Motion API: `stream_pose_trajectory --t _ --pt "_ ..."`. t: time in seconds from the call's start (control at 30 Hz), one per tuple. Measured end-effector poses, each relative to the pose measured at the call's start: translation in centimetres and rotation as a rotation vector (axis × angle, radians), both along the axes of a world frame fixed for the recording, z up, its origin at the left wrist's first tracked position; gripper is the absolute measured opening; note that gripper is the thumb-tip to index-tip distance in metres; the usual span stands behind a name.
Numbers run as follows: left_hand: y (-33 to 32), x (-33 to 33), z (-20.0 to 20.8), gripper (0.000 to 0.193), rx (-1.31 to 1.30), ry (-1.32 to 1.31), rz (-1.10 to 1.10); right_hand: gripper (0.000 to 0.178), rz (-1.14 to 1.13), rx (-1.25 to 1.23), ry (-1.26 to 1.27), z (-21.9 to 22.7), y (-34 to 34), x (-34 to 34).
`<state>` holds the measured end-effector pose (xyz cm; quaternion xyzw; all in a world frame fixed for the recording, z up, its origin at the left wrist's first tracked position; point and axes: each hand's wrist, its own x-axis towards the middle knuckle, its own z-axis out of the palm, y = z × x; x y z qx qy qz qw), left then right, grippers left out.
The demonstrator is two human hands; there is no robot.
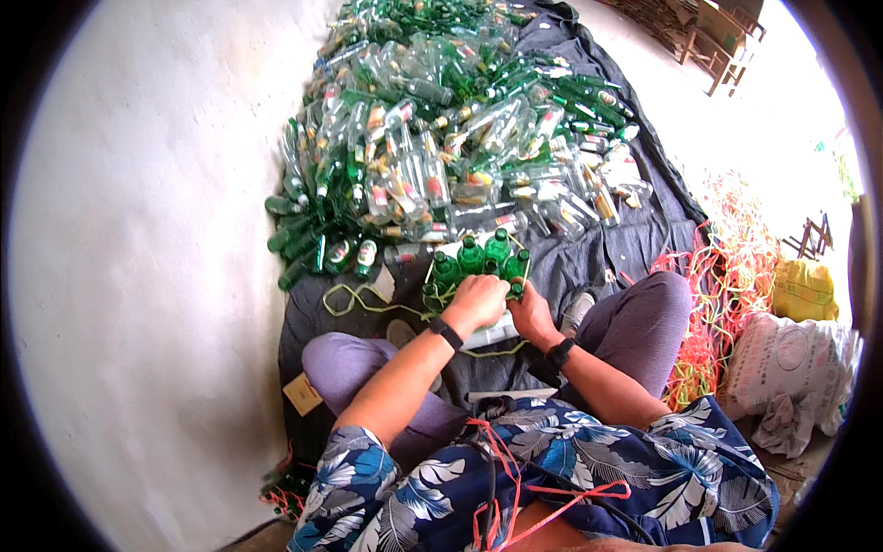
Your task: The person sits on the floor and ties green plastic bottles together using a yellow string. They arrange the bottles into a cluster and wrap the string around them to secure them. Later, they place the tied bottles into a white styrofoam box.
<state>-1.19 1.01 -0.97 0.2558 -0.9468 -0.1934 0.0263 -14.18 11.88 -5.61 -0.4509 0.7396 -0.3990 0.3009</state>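
Between my bent knees stands a tight cluster of green glass bottles [471, 257], upright with necks upward. A yellow-green plastic strap [345, 300] lies in loose loops to the left of them, and a strip of it also shows around the cluster. My left hand [480, 301] is closed over the near side of the bottles, its fingertips hidden. Close beside it, my right hand [533, 313] is closed at the near right bottle, thumb and fingers pressed together. What either hand pinches is too small and covered to tell.
A large heap of loose green and clear bottles [432, 138] covers the dark sheet [662, 198] ahead. A white wall [156, 230] runs along the left. Tangled red and yellow straps [727, 267], a white sack [786, 363] and a yellow bag [805, 290] lie to the right.
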Motion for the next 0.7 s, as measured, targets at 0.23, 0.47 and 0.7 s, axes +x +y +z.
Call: stream_pose_trajectory --t 0.23,0.47,0.7 --pt "-0.3 -0.3 -0.3 0.012 0.237 0.088 0.056 0.041 -0.01 -0.044 0.048 -1.1 0.3 -0.2" --pt "-1.2 -1.2 -0.2 0.018 0.329 -0.082 0.081 0.05 0.004 -0.023 0.084 -1.3 0.2 -0.4" --pt "-2.3 -0.9 1.9 0.019 0.07 -0.169 -0.247 0.047 0.049 0.061 0.032 -1.3 -0.3 -1.0"
